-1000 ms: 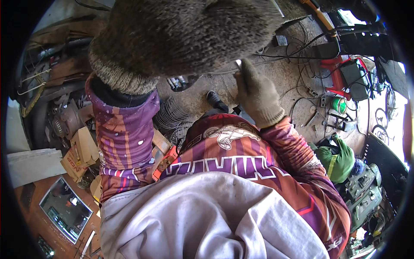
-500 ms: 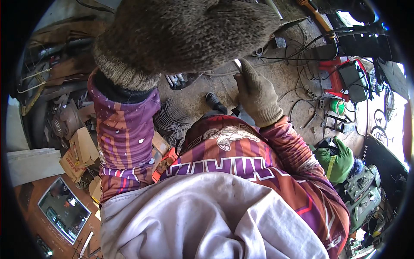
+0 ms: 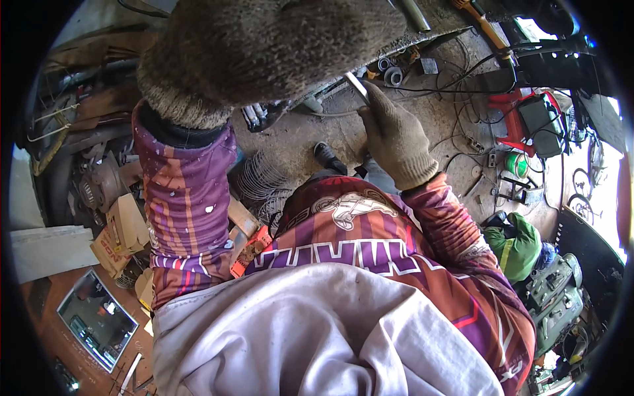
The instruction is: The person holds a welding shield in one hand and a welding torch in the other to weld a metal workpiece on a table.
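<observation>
My left hand [image 3: 267, 53], in a thick brown-grey knitted glove, fills the top of the view close to the camera. Its fingers cannot be told apart, and whatever lies under it is hidden. To its lower right, my right hand [image 3: 399, 142] wears a thinner tan knitted glove. Thumb and fingers are closed on a thin whitish rod [image 3: 357, 86], which slants up and left until its far end passes behind the left glove. A bench edge [image 3: 436, 37] shows just beyond the hands, with a grey metal pipe [image 3: 416, 14] on it.
Metal rings [image 3: 393, 76] and cables lie on the floor beyond the right hand. Further right are a red-and-dark machine [image 3: 541, 122], a green spool [image 3: 517, 164] and a green jacket [image 3: 518, 247]. Wire coils [image 3: 259, 178], a cardboard box [image 3: 129, 228] and a framed glass panel [image 3: 99, 320] are at left.
My left hand has shifted left and slightly up, uncovering more of the rod, the pipe and the metal rings. My right hand has moved slightly right and down.
</observation>
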A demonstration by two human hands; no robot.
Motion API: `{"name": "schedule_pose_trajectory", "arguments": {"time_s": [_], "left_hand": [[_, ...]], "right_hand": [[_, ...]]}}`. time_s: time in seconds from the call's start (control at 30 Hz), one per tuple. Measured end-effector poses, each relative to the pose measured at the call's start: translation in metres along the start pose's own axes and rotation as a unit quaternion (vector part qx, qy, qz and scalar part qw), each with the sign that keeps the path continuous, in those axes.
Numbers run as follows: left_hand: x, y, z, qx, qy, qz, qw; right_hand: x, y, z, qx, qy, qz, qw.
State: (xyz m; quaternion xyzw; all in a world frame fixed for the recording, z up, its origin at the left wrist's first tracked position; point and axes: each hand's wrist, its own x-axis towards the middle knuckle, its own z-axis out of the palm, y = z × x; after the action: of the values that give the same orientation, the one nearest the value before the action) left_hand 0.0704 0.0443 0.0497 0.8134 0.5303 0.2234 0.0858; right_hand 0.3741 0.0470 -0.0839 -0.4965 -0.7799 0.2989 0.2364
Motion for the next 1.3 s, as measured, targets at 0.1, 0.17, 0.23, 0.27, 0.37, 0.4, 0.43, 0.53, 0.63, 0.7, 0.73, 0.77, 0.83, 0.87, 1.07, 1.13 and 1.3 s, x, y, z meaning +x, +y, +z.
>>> {"name": "schedule_pose_trajectory", "arguments": {"time_s": [0.1,0.17,0.23,0.27,0.37,0.4,0.43,0.53,0.63,0.7,0.73,0.77,0.83,0.87,1.07,1.13,1.3], "left_hand": [[0.002,0.002,0.000,-0.005,-0.009,0.005,1.000],[0.005,0.003,0.000,-0.010,-0.014,0.010,1.000],[0.010,0.004,0.001,-0.014,-0.018,0.017,1.000],[0.013,0.004,0.001,-0.015,-0.022,0.022,0.999],[0.018,0.004,0.004,-0.024,-0.037,0.032,0.999],[0.020,0.006,0.005,-0.026,-0.040,0.036,0.998],[0.023,0.008,0.005,-0.029,-0.043,0.040,0.998],[0.028,0.010,0.004,-0.032,-0.052,0.049,0.997],[0.028,0.012,0.004,-0.038,-0.061,0.054,0.996],[0.029,0.013,0.003,-0.041,-0.064,0.059,0.995],[0.031,0.014,0.001,-0.042,-0.063,0.062,0.995],[0.032,0.015,-0.001,-0.042,-0.063,0.066,0.995],[0.030,0.017,0.000,-0.048,-0.068,0.067,0.994],[0.029,0.018,0.000,-0.051,-0.071,0.067,0.994],[0.031,0.021,-0.004,-0.059,-0.074,0.082,0.992],[0.032,0.023,-0.004,-0.065,-0.077,0.087,0.991],[0.035,0.025,-0.007,-0.070,-0.084,0.097,0.989]], "right_hand": [[-0.003,-0.004,-0.008,0.013,0.027,0.004,1.000],[-0.003,-0.010,-0.013,0.068,0.051,0.030,0.996],[0.000,-0.003,-0.005,0.037,0.022,0.033,0.999],[0.003,-0.002,-0.003,0.007,-0.008,0.034,0.999],[-0.004,-0.012,-0.015,0.070,0.024,0.046,0.996],[-0.005,-0.016,-0.016,0.126,0.043,0.065,0.989],[-0.008,-0.009,-0.002,0.154,0.051,0.063,0.985],[-0.008,-0.003,-0.003,-0.023,-0.039,0.039,0.998],[-0.005,-0.007,-0.009,0.067,0.006,0.037,0.997],[-0.002,-0.007,-0.001,-0.011,0.018,0.021,1.000],[-0.002,-0.005,-0.003,-0.012,0.020,0.018,1.000],[-0.001,-0.004,-0.008,0.027,-0.004,0.036,0.999],[-0.004,-0.007,-0.010,0.122,0.001,0.069,0.990],[-0.005,-0.008,-0.007,0.122,-0.002,0.070,0.990],[-0.003,-0.011,-0.011,0.067,0.028,0.038,0.997],[-0.002,-0.006,-0.008,0.057,0.049,0.015,0.997],[-0.002,-0.013,-0.012,0.068,0.025,0.042,0.997]]}}
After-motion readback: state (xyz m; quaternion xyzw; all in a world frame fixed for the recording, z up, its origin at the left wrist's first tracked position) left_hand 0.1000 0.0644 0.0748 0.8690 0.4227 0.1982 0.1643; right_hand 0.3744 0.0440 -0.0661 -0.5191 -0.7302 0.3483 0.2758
